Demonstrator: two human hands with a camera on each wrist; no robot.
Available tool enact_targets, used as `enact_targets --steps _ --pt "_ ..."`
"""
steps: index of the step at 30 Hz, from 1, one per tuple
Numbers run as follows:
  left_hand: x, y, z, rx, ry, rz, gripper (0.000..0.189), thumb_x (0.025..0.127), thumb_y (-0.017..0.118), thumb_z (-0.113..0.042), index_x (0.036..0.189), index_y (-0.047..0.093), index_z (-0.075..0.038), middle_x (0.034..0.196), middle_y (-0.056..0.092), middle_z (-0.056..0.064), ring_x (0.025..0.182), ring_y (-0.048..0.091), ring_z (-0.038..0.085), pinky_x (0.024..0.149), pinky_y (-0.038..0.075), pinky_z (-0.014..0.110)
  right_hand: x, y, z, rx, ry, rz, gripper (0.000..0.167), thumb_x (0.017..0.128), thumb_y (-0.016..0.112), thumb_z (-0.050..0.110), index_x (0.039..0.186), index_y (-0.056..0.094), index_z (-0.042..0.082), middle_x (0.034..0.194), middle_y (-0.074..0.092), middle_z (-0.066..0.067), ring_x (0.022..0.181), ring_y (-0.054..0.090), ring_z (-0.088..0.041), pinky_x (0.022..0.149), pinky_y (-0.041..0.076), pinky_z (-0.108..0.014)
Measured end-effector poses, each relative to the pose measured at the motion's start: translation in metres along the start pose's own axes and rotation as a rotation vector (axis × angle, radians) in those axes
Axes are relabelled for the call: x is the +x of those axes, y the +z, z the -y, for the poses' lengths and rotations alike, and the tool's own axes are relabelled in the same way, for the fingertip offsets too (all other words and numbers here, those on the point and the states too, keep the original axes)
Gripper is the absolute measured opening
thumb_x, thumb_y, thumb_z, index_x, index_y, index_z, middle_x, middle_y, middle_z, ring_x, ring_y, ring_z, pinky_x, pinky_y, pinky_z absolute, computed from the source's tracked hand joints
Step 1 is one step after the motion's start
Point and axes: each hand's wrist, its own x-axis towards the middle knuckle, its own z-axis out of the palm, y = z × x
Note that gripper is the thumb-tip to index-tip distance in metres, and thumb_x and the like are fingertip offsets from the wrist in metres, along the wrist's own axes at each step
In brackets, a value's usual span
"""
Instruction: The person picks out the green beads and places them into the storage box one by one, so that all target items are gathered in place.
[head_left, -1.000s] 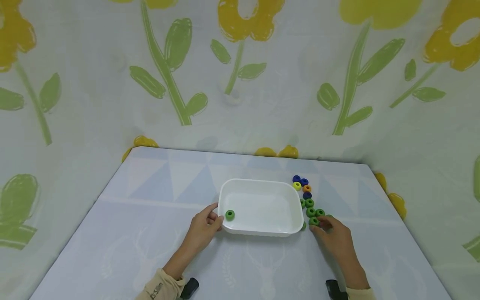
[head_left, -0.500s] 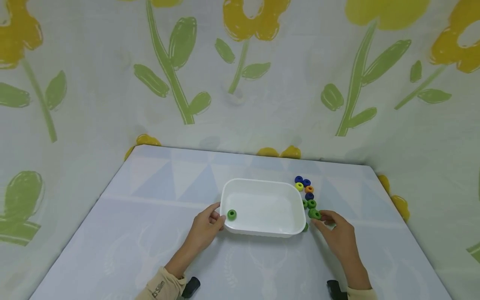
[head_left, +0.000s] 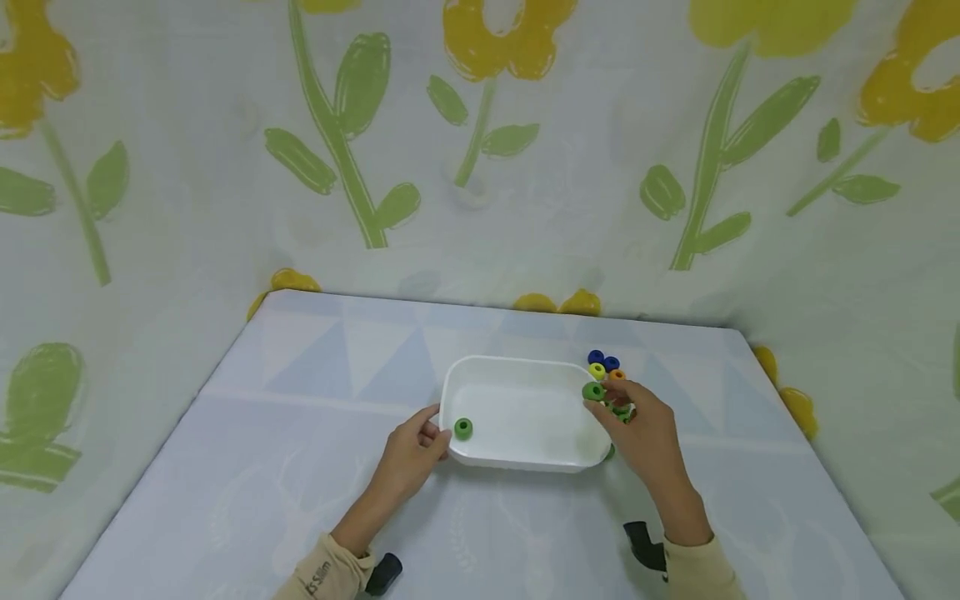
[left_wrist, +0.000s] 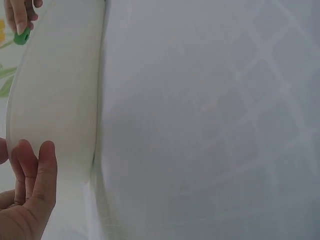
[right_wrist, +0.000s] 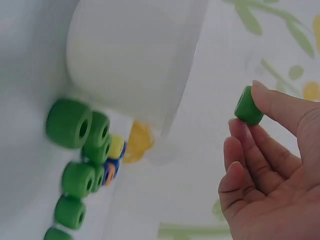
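Observation:
My right hand (head_left: 643, 429) pinches a green bead (head_left: 592, 392) between thumb and fingers, over the right end of a white plastic tub (head_left: 536, 417). In the right wrist view the held bead (right_wrist: 246, 107) is raised higher than the tub's rim. My left hand (head_left: 411, 446) grips the tub's left end. Its fingertips (left_wrist: 47, 150) lie against the outer wall in the left wrist view. Inside the tub, near its left end, sits another green bead (head_left: 463, 428).
Right of the tub lie several green beads (right_wrist: 77, 180), partly hidden by my right hand in the head view. Behind them are dark blue beads (head_left: 596, 357), a yellow bead (head_left: 597, 371) and an orange bead (head_left: 617, 375). Flowered fabric (head_left: 525, 225) hangs behind the table (head_left: 300, 467).
My right hand has picked up a green bead from the group and carried it up and left, over the tub's edge. My left hand stays on the tub.

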Motion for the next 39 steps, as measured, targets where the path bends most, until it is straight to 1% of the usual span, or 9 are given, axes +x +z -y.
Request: enact_targets --steps 1,6,10,12,18,22,28,34,39 --pt "0.0 0.0 0.0 -0.003 -0.001 -0.002 0.05 0.096 0.063 -0.009 0.143 0.051 0.004 0.092 0.063 0.01 0.076 0.065 0.013 0.064 0.055 0.018 0.002 0.005 0.003 -0.001 -0.021 0.014 0.037 0.088 0.079 0.022 0.121 0.069 0.007 0.103 0.073 -0.01 0.096 0.064 -0.025 0.071 0.05 -0.024" --pt "0.0 0.0 0.002 -0.005 -0.006 -0.006 0.05 0.096 0.063 -0.008 0.143 0.05 0.005 0.092 0.063 0.011 0.076 0.065 0.013 0.065 0.056 0.019 0.011 0.034 0.015 -0.039 -0.067 0.12 0.035 0.086 0.081 0.024 0.117 0.071 0.01 0.103 0.073 -0.006 0.097 0.064 -0.022 0.079 0.053 -0.035" --pt "0.0 0.0 0.002 -0.006 -0.002 -0.002 0.05 0.096 0.063 -0.008 0.143 0.05 0.006 0.091 0.063 0.011 0.076 0.065 0.014 0.064 0.054 0.018 0.015 0.055 0.023 -0.059 -0.085 0.217 0.033 0.085 0.081 0.024 0.113 0.071 0.011 0.099 0.072 -0.004 0.094 0.063 -0.019 0.082 0.055 -0.034" --pt "0.0 0.0 0.003 -0.003 0.001 -0.003 0.05 0.096 0.063 -0.008 0.143 0.05 0.006 0.091 0.063 0.011 0.075 0.065 0.014 0.064 0.054 0.017 0.017 0.063 0.026 -0.054 -0.095 0.265 0.03 0.085 0.081 0.023 0.111 0.071 0.011 0.097 0.071 -0.003 0.091 0.062 -0.017 0.081 0.056 -0.032" --pt "0.001 -0.001 0.002 -0.006 0.005 -0.003 0.05 0.096 0.063 -0.007 0.143 0.05 0.006 0.09 0.063 0.011 0.075 0.065 0.013 0.064 0.055 0.017 0.026 0.08 0.038 -0.047 -0.094 0.412 0.022 0.085 0.081 0.02 0.104 0.072 0.012 0.092 0.069 0.0 0.084 0.057 -0.014 0.076 0.051 -0.029" --pt "0.001 0.0 0.001 -0.013 -0.006 -0.004 0.051 0.096 0.063 -0.008 0.143 0.049 0.006 0.091 0.063 0.01 0.075 0.065 0.013 0.064 0.055 0.018 0.032 0.09 0.045 -0.065 -0.086 0.479 0.02 0.086 0.08 0.021 0.104 0.072 0.013 0.091 0.069 0.001 0.082 0.057 -0.013 0.076 0.052 -0.03" --pt "0.002 0.003 0.001 -0.023 -0.013 0.009 0.05 0.096 0.063 -0.008 0.143 0.05 0.005 0.091 0.063 0.01 0.076 0.065 0.013 0.065 0.056 0.019 0.034 0.101 0.049 -0.084 -0.067 0.532 0.017 0.086 0.079 0.018 0.099 0.072 0.012 0.089 0.069 -0.001 0.079 0.058 -0.014 0.075 0.052 -0.032" --pt "0.002 0.004 -0.001 -0.015 -0.01 0.009 0.05 0.096 0.063 -0.009 0.143 0.05 0.005 0.091 0.063 0.01 0.075 0.064 0.013 0.064 0.055 0.019 0.034 0.104 0.049 -0.081 -0.033 0.535 0.02 0.084 0.081 0.018 0.101 0.072 0.012 0.09 0.07 -0.002 0.08 0.059 -0.015 0.076 0.054 -0.032" --pt "0.002 0.004 -0.002 -0.016 -0.012 0.011 0.051 0.096 0.063 -0.008 0.143 0.05 0.005 0.091 0.063 0.011 0.075 0.065 0.013 0.064 0.055 0.019 0.035 0.106 0.048 -0.066 -0.03 0.52 0.024 0.083 0.082 0.016 0.105 0.073 0.01 0.089 0.071 -0.003 0.08 0.06 -0.014 0.076 0.054 -0.032"
